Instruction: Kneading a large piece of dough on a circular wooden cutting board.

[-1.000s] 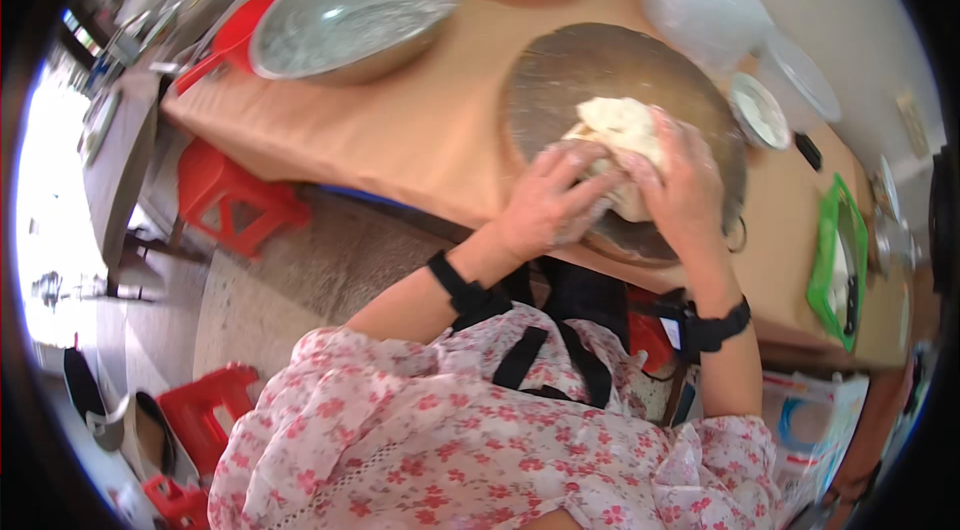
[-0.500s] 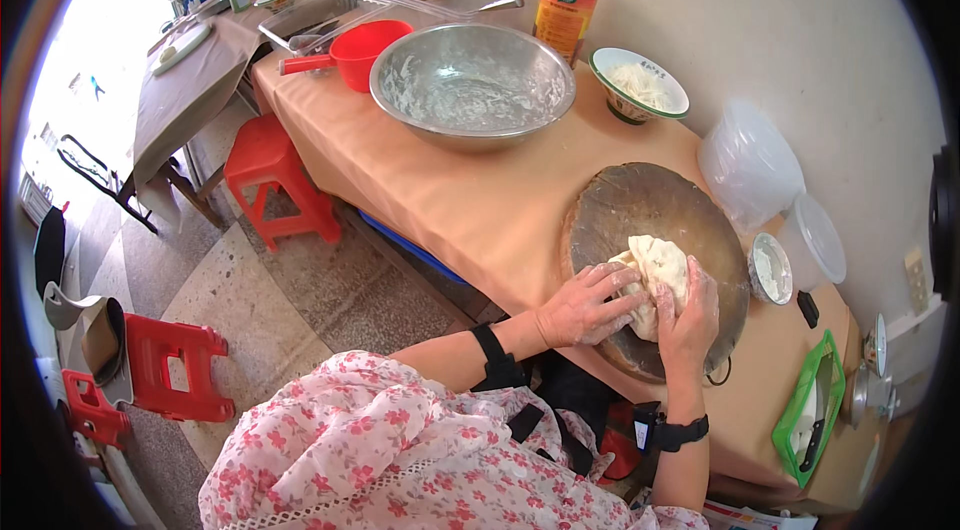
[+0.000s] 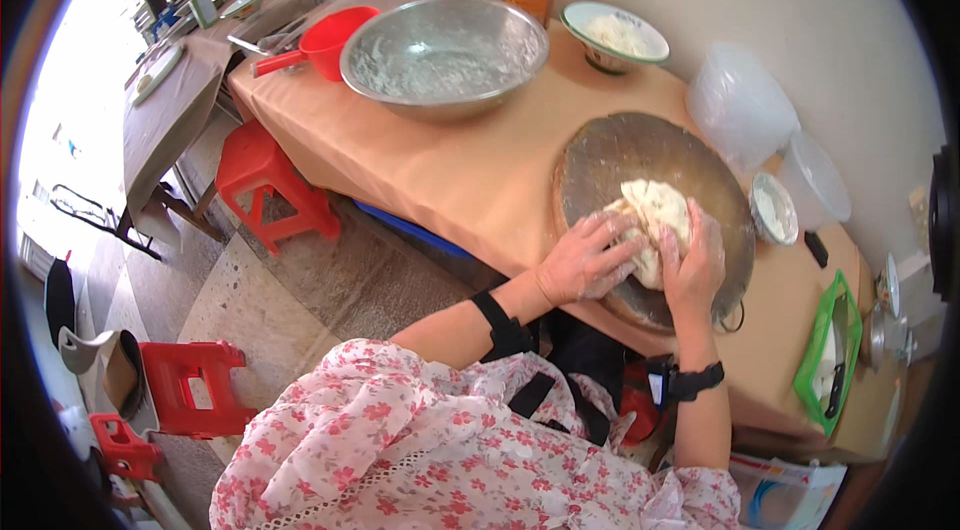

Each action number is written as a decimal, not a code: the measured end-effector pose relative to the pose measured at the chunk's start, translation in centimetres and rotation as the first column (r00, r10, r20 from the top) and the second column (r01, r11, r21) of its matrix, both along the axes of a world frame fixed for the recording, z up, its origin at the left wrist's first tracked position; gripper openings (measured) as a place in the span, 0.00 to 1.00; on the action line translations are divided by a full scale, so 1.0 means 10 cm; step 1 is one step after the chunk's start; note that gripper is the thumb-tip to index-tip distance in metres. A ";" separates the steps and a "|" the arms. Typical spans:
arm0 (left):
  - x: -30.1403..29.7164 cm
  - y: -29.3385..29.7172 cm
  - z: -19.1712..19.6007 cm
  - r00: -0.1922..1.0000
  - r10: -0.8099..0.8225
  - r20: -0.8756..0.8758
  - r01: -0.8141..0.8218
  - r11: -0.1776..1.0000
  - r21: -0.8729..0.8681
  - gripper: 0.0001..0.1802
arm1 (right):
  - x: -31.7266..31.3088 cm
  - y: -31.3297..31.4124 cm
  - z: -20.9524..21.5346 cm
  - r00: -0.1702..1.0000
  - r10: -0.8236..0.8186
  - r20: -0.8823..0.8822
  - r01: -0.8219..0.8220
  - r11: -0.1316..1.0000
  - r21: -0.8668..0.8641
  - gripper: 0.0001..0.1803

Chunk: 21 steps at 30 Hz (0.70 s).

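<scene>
Dough (image 3: pixel 657 202) on board (image 3: pixel 605 165), basin (image 3: pixel 445 55) behind left, bowl (image 3: pixel 760 222) right of board; basket (image 3: pixel 809 380) farther right

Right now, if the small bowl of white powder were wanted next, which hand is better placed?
Probably the right hand: it lies on the right side of the dough, nearer the small bowl beside the round board. The left hand is on the dough's other side, farther away.

strong daylight comes from the far left, overexposed; the metal basin (image 3: pixel 445 70) shines; dark edges bend.
</scene>
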State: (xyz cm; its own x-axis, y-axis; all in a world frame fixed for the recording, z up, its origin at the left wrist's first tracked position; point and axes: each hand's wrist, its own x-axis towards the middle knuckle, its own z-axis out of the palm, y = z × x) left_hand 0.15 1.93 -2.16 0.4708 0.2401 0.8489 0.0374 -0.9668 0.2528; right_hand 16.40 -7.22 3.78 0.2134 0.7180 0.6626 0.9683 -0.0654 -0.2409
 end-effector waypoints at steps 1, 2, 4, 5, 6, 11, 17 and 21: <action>0.03 -0.02 0.00 1.000 -0.007 0.018 0.007 1.000 0.001 0.27 | 0.01 -0.02 0.00 1.000 0.008 0.010 -0.008 1.000 0.016 0.27; 0.06 0.00 0.00 0.999 -0.007 0.041 0.007 1.000 0.008 0.26 | 0.04 -0.03 0.02 1.000 0.014 0.019 -0.014 0.999 0.032 0.27; 0.05 0.02 0.01 0.999 -0.019 0.048 0.017 0.999 0.035 0.25 | 0.08 0.00 -0.02 0.999 0.013 0.032 -0.015 0.998 0.061 0.27; 0.03 0.03 0.02 0.999 0.020 0.035 -0.022 0.999 0.041 0.24 | 0.08 0.04 -0.03 0.999 0.012 0.050 -0.015 0.998 0.069 0.27; 0.01 0.06 -0.01 0.999 0.040 0.032 -0.041 0.998 0.043 0.23 | 0.07 0.08 -0.05 0.998 0.008 0.066 -0.012 0.998 0.068 0.27; 0.10 0.11 0.05 0.999 0.033 0.041 -0.036 0.996 0.085 0.21 | 0.09 0.09 -0.03 0.999 0.005 0.048 -0.010 0.994 0.105 0.27; 0.06 0.10 0.06 0.999 0.050 -0.009 -0.048 0.992 0.113 0.21 | 0.05 0.07 -0.04 0.997 -0.020 0.071 0.010 0.989 0.146 0.25; 0.03 0.07 0.07 0.998 0.060 -0.008 -0.058 0.990 0.128 0.21 | 0.03 0.04 -0.05 0.999 -0.033 0.044 0.025 0.987 0.161 0.25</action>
